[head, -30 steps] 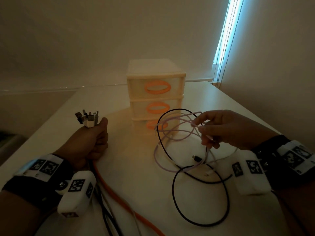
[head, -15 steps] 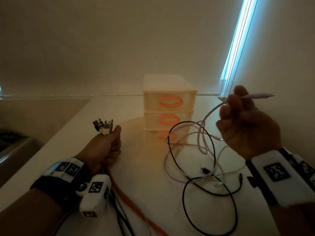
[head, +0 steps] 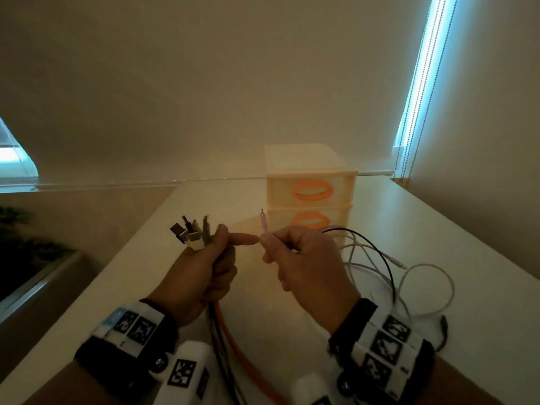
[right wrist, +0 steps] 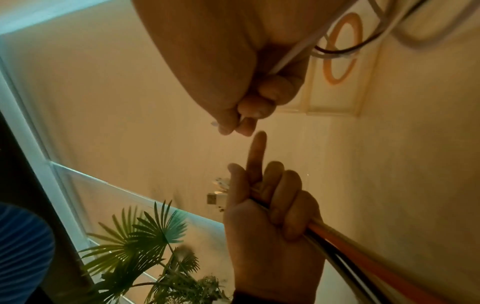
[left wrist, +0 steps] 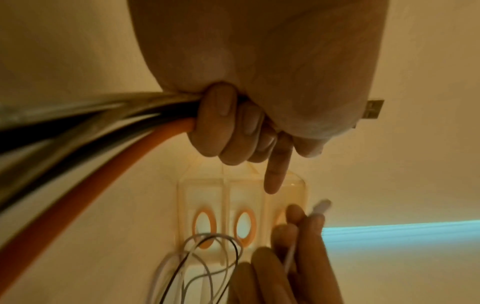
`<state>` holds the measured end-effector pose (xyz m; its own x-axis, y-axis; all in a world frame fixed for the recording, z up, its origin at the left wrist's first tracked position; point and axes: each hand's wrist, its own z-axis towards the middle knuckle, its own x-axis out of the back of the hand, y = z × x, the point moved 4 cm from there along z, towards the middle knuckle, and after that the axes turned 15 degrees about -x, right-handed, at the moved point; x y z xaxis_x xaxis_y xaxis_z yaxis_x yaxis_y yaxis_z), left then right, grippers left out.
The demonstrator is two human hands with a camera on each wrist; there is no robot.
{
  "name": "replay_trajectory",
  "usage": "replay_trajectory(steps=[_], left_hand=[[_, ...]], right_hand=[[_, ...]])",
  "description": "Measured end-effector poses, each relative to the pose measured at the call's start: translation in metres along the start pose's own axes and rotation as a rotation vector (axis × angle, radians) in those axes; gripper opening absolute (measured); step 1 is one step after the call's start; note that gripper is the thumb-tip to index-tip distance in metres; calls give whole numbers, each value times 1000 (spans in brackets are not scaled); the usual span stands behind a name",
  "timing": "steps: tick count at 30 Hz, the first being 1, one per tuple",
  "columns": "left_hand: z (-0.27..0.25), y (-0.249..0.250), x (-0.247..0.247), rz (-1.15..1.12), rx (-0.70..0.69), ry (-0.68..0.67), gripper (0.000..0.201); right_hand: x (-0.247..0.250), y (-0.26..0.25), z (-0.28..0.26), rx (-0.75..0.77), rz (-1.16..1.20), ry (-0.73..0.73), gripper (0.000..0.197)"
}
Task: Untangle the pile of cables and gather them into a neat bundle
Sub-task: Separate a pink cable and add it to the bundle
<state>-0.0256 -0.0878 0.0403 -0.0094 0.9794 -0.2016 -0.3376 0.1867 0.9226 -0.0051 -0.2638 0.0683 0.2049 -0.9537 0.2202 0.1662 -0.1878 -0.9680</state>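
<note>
My left hand (head: pixel 204 267) grips a bundle of cables, their plugs (head: pixel 191 233) sticking up above the fist, with an orange cable (head: pixel 233 340) and black ones trailing down. Its index finger (head: pixel 244 238) points straight toward my right hand. My right hand (head: pixel 295 258) pinches a pale pink cable (head: pixel 265 226) just below its plug, which points up. In the left wrist view the fingers (left wrist: pixel 221 127) curl round the orange cable (left wrist: pixel 103 170). A black cable (head: pixel 377 255) and a white cable (head: pixel 423 290) lie looped on the table to the right.
A cream three-drawer box (head: pixel 309 185) with orange handles stands on the white table (head: pixel 467 258) behind my hands. Window blinds (head: pixel 420 68) glow at the right. A leafy plant (right wrist: pixel 145 242) stands off the table's left side.
My right hand came down from up at the right and moved left to meet the left hand, carrying the pink cable's end. The left hand rose and stretched out its index finger.
</note>
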Motion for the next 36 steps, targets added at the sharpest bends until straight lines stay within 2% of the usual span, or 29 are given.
replay_trajectory(steps=[3,6,10,12,15,17,20,25,30,33,36], left_hand=[[-8,1,-14,35,28,-87,66],[-13,-3,-25,76,32,-130,46],[-13,-7,-26,5,84,-105,36],[-10,-6,-24,-24,76,-81,42],[-4,-2,-14,-117,37,57,41],[-2,2,-10,-144,3,94,37],[-5,2,-15,-117,-12,50,36],[-8,4,-22,7,-10,-69,32],[-9,5,-21,78,4,-102,30],[-7,3,-19,92,15,-63,30],[-4,7,-9,-33,13,52,30]], right_hand=[[0,6,1,-32,53,3,21],[-3,7,-5,-71,41,-52,23],[-9,10,-8,-35,-25,-86,25],[-12,11,-8,-38,-77,-141,28],[-15,15,-11,-55,-231,-196,28],[-13,18,-9,-55,-231,-181,24],[-8,22,-5,-39,-166,-110,21],[-15,25,-11,7,-195,-154,20],[-14,24,-11,43,-196,-126,21],[-14,25,-11,41,-213,-142,20],[-15,23,-13,17,-283,-242,17]])
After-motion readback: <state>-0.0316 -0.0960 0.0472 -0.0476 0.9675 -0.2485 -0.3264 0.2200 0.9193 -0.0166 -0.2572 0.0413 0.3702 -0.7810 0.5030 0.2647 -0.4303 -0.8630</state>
